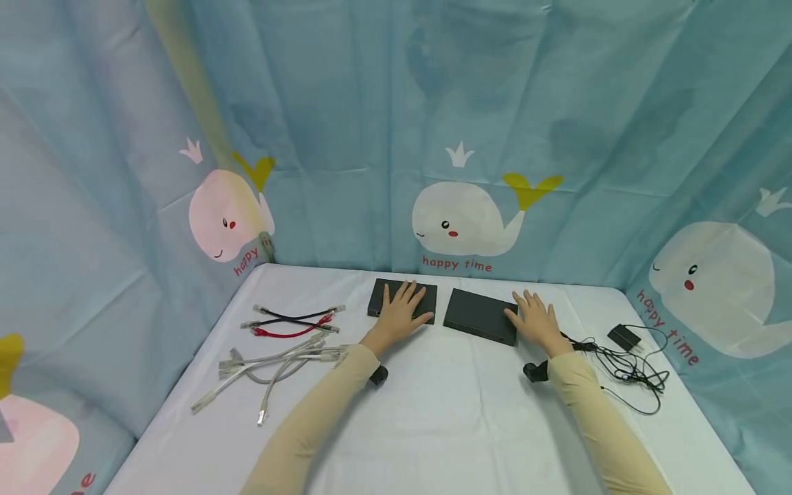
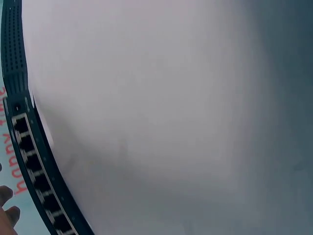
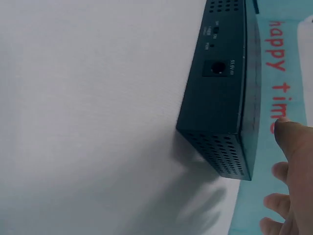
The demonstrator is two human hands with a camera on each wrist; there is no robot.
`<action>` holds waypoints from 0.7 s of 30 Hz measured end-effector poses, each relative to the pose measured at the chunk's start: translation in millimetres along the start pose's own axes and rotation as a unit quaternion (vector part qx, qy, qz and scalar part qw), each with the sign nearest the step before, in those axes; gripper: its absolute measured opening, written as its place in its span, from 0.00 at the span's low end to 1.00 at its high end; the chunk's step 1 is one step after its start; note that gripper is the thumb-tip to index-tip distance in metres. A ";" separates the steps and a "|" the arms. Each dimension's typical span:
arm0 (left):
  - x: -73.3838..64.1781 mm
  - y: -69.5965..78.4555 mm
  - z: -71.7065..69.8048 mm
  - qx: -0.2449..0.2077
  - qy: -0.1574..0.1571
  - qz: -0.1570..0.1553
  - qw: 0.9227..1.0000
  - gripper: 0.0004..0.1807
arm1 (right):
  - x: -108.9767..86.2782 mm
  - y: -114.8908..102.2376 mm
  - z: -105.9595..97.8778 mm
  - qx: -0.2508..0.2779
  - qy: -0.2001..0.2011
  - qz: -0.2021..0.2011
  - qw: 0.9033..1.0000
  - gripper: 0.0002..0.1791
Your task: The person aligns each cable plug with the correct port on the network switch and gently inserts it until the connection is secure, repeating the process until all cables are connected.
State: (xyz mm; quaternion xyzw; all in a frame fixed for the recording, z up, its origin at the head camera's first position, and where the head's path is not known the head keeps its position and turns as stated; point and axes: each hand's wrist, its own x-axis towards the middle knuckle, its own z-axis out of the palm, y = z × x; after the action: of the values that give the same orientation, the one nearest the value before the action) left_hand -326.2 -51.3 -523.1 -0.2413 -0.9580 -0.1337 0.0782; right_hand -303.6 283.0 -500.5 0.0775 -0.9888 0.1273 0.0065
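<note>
Two flat black network switches lie side by side near the back of the table. My left hand (image 1: 398, 317) is spread, fingers straight, over the left switch (image 1: 379, 297) and partly covers it. A row of Ethernet ports shows along that switch's side (image 2: 51, 169) in the left wrist view. At the right end of the other switch (image 1: 479, 315) is my right hand (image 1: 537, 323), its fingers extended and its thumb close to the casing; contact cannot be made out. The right wrist view shows this switch's power socket (image 3: 218, 67) and vent holes (image 3: 222, 152).
Short black and red network cables (image 1: 291, 335) lie on the left, with several grey ones (image 1: 272, 368) in front of them. To the right sit a black power adapter (image 1: 623, 337) and its loosely coiled cord (image 1: 631, 371). A whale-print curtain (image 1: 346, 206) surrounds the white table (image 1: 433, 440).
</note>
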 end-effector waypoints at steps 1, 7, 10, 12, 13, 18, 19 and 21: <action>0.7 2.7 0.5 0.006 -0.001 0.000 1.000 0.40 | -0.3 0.3 1.1 0.001 0.001 0.000 1.000 0.35; 2.0 21.2 -0.4 0.025 -0.032 -0.007 0.999 0.38 | -2.7 0.5 9.9 0.016 0.005 -0.006 1.000 0.35; 2.2 28.1 2.5 0.029 -0.038 -0.001 0.999 0.38 | -3.4 0.5 14.9 0.026 0.005 -0.010 1.000 0.34; 2.1 32.6 4.4 0.024 -0.038 0.009 0.999 0.39 | -3.9 0.3 17.4 0.033 0.008 -0.012 0.999 0.34; 2.4 34.5 5.8 0.024 -0.038 0.016 0.999 0.39 | -4.1 0.2 18.5 0.035 0.010 -0.013 0.999 0.34; 3.1 43.8 10.5 0.018 -0.053 0.043 0.998 0.38 | -5.1 -1.2 21.2 0.037 0.009 -0.016 0.999 0.34; 3.2 45.3 10.9 0.021 -0.058 0.045 0.997 0.38 | -5.1 -1.4 21.4 0.038 0.008 -0.014 0.999 0.34; 2.8 48.5 10.7 0.025 -0.071 0.046 0.996 0.39 | -4.7 -2.0 21.7 0.040 0.009 -0.016 0.999 0.34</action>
State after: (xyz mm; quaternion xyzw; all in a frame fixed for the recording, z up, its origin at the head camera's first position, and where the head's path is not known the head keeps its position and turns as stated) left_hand -306.2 -5.8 -522.1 -0.2925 -0.9519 -0.0889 0.0219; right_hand -298.5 276.3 -521.1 0.0928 -0.9814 0.1675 0.0144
